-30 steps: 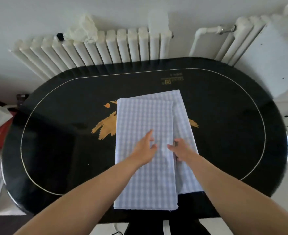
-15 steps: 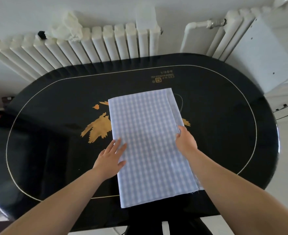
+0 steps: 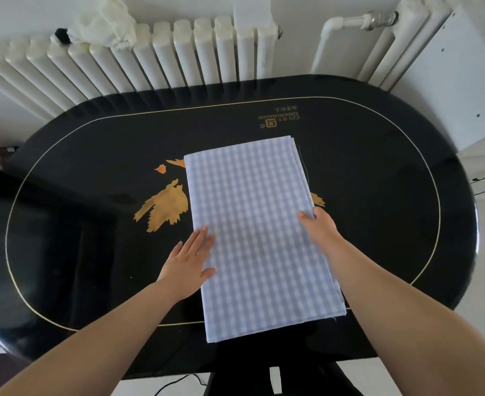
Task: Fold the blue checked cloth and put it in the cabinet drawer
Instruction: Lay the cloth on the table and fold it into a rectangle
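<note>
The blue checked cloth [image 3: 258,232] lies folded into a long rectangle in the middle of the black oval table [image 3: 378,195], its layered edges on the right side. My left hand [image 3: 188,262] lies flat with straight fingers on the cloth's left edge. My right hand [image 3: 320,227] is at the right edge, fingers curled round the stacked layers and thumb on top.
White radiators [image 3: 178,52] stand against the wall behind the table, a white rag [image 3: 104,21] draped on the left one. A white cabinet [image 3: 481,90] with drawers stands at the right. A gold leaf print [image 3: 164,208] marks the tabletop.
The narrow top layer has been spread across so the cloth's edges line up. My left hand moved from the cloth's middle to its left edge, my right hand to the right edge.
</note>
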Demonstrator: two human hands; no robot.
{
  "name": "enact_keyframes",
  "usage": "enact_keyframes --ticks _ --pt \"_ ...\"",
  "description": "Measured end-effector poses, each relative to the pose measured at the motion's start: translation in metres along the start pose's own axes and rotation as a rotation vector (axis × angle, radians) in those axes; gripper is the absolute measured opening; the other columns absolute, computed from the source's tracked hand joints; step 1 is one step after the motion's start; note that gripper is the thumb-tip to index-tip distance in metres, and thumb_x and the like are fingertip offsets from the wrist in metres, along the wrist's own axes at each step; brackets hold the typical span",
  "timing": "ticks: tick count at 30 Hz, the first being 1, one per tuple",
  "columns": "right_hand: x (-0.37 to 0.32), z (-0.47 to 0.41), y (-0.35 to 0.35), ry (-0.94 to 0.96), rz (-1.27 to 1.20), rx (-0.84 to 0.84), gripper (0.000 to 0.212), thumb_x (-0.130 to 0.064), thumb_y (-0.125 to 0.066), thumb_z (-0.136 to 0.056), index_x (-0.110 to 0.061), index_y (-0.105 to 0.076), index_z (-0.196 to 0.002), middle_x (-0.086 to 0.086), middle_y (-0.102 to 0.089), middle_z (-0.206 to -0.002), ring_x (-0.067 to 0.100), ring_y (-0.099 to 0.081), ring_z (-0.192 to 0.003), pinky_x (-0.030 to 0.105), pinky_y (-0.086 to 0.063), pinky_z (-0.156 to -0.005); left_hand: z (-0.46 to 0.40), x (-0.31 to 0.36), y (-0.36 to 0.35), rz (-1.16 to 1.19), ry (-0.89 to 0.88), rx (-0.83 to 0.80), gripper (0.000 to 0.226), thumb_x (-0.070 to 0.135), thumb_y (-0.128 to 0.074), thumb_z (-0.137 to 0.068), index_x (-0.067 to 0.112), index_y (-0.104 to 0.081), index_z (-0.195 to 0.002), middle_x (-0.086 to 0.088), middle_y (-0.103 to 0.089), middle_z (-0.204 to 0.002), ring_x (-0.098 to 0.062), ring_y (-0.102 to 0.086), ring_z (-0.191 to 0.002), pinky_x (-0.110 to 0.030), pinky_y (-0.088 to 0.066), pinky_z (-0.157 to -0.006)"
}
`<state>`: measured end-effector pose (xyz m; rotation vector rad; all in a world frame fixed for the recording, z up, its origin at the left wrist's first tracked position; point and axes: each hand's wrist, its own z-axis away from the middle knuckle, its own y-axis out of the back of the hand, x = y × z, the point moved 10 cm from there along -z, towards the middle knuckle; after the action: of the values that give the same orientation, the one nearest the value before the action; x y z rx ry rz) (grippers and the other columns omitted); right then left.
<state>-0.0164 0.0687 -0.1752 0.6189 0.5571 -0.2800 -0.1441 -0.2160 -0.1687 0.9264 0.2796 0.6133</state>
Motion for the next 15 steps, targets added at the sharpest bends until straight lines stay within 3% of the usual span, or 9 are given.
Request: enact_keyframes --ticks 2,6,10,12,15 --pt "0.006 -0.002 0.006 0.002 -0.044 -0.006 0.032 -0.037 -0.046 -0.094 -0.016 -0.051 -0.118 0.002 -0.061 -0.099 0.019 -0.060 -0.088 0.038 -0.052 -0.079 0.000 0.005 -0.002 -0.033 -0.027 -0.008 0.079 0.058 -0.026 -0.096 0.021 0.023 -0.145 0.003 0.030 -0.152 -0.017 0.025 -0.141 -0.041 0.000 -0.118" --pt "0.008 -0.006 0.010 0.011 0.016 0.005 0.028 -0.036 -0.046 -0.096 -0.013 -0.051 -0.112 -0.001 -0.056 -0.086 0.013 -0.054 -0.073 0.028 -0.043 -0.058 -0.006 0.006 -0.008 -0.078 -0.039 -0.065 0.076 0.059 -0.022 -0.096 0.023 0.029 -0.139 0.002 0.031 -0.151 -0.016 0.028 -0.137 -0.043 0.004 -0.118" --pt "0.007 -0.009 0.017 -0.011 0.070 0.059 0.028 -0.035 -0.053 -0.092 -0.013 -0.052 -0.109 -0.002 -0.055 -0.080 0.014 -0.054 -0.067 0.028 -0.042 -0.054 -0.009 0.005 -0.014 -0.099 -0.048 -0.099 0.077 0.060 -0.019 -0.095 0.022 0.031 -0.139 0.000 0.032 -0.151 -0.018 0.028 -0.139 -0.041 0.005 -0.117" --pt "0.006 -0.003 0.024 -0.011 0.189 0.110 0.032 -0.037 -0.056 -0.090 -0.016 -0.043 -0.111 -0.001 -0.056 -0.086 0.017 -0.058 -0.070 0.029 -0.044 -0.053 -0.009 0.005 -0.015 -0.108 -0.049 -0.106 0.077 0.061 -0.018 -0.095 0.021 0.031 -0.139 -0.001 0.034 -0.151 -0.019 0.026 -0.142 -0.041 0.005 -0.118" --pt "0.006 0.007 0.036 0.024 0.486 0.246 0.053 -0.037 -0.063 -0.086 -0.019 -0.034 -0.126 0.003 -0.052 -0.109 0.023 -0.058 -0.091 0.034 -0.051 -0.062 -0.009 0.008 -0.014 -0.119 -0.037 -0.096 0.078 0.061 -0.018 -0.095 0.019 0.029 -0.141 -0.001 0.034 -0.149 -0.020 0.025 -0.142 -0.041 0.004 -0.118"
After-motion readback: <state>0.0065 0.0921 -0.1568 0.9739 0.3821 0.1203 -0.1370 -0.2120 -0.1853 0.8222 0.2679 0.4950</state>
